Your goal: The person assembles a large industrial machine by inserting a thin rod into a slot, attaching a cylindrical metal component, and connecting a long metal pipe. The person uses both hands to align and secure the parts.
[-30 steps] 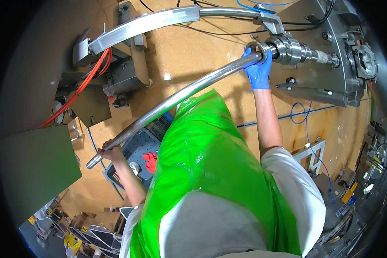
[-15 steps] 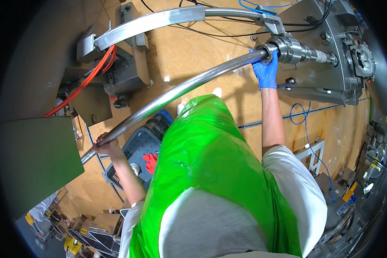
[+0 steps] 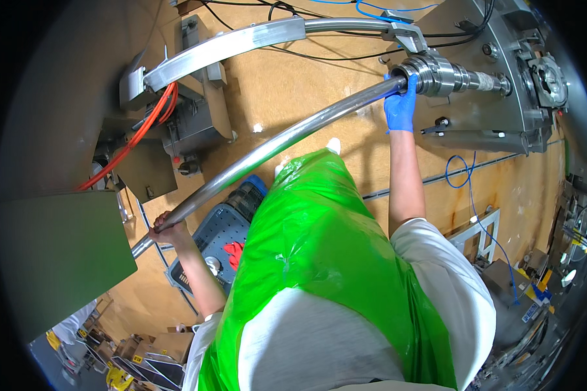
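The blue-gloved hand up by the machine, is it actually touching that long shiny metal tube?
Touching. The head view shows the right hand wrapped around the metal tube.

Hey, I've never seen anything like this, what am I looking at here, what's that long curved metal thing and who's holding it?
This is one picture from a wide-angle camera worn on a person's head, looking down, so straight edges look bent. The person wears a green plastic apron over a white shirt. Both hands grip a long shiny metal pipe. The right hand, in a blue glove, holds the pipe's far end where it meets a round steel fitting on a grey machine. The bare left hand holds the near end. Below, on the brown floor, stands a blue crate with something red inside. Orange cables run to another machine on the left.
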A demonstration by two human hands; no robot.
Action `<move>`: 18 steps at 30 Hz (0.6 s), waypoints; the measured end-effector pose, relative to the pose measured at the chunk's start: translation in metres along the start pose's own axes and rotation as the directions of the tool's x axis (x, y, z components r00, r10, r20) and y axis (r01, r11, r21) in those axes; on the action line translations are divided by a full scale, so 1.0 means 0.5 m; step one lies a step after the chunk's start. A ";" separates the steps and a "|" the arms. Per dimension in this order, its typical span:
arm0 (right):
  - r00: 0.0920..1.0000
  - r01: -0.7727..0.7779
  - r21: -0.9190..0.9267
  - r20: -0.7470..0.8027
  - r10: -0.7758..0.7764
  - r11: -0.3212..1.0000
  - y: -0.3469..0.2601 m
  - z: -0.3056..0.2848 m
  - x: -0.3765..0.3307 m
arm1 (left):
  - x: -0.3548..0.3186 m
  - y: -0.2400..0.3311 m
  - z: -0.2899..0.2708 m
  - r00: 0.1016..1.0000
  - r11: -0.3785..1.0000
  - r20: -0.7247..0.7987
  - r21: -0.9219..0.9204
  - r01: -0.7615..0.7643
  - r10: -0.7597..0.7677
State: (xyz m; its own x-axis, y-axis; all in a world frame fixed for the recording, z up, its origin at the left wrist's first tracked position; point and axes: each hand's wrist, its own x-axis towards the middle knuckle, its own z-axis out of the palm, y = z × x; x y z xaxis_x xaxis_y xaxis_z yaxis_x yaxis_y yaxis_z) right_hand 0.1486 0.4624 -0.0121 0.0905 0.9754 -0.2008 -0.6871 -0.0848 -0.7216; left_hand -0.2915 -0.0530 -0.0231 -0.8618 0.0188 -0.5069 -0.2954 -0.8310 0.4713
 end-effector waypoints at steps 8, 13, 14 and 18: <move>0.979 -0.004 0.320 0.193 -0.061 0.947 0.048 -0.018 -0.004 | 0.008 0.009 -0.020 0.999 0.999 0.016 -0.002 0.047 -0.047; 0.999 -0.028 0.316 0.049 0.014 0.948 0.029 0.003 -0.017 | -0.003 -0.003 -0.015 0.999 0.999 -0.006 0.010 0.036 -0.036; 0.997 -0.069 0.308 -0.014 0.077 0.949 0.007 0.026 -0.033 | -0.001 0.002 -0.019 0.999 1.000 -0.011 0.009 0.030 -0.030; 0.995 -0.058 0.142 -0.077 0.069 0.988 0.005 0.029 -0.019 | 0.007 0.018 -0.030 0.993 0.993 0.014 0.002 0.117 -0.117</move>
State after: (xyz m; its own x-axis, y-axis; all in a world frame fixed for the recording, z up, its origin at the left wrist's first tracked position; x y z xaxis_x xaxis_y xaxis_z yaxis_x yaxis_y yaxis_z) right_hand 0.1354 0.4560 -0.0024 0.0979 0.9488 -0.3004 -0.7867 -0.1110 -0.6072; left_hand -0.2911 -0.0686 -0.0315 -0.8269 0.1242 -0.5484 -0.3953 -0.8220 0.4099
